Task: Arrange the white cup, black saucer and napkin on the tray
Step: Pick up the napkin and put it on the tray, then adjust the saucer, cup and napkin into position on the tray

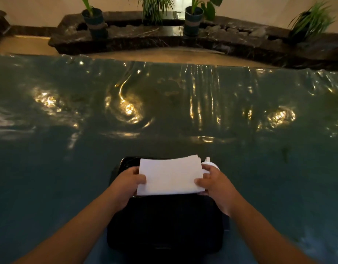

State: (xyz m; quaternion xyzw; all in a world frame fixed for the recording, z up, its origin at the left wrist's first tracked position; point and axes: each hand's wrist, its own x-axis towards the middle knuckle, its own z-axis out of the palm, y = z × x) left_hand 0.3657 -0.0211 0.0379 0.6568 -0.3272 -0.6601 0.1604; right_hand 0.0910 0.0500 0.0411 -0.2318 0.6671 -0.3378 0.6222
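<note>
A black tray [164,225] lies on the table near its front edge. Above the tray's far half I hold a folded white napkin [170,175] flat between both hands. My left hand [126,184] pinches its left edge and my right hand [214,184] pinches its right edge. Behind my right hand a bit of the white cup [209,163] shows, at the tray's far right. A dark glossy rim, possibly the black saucer [129,162], shows at the tray's far left. The napkin hides most of both.
The table [164,111] is covered with a shiny wrinkled blue-green plastic sheet that reflects lamps. Beyond its far edge runs a dark stone ledge [164,37] with several potted plants [94,21].
</note>
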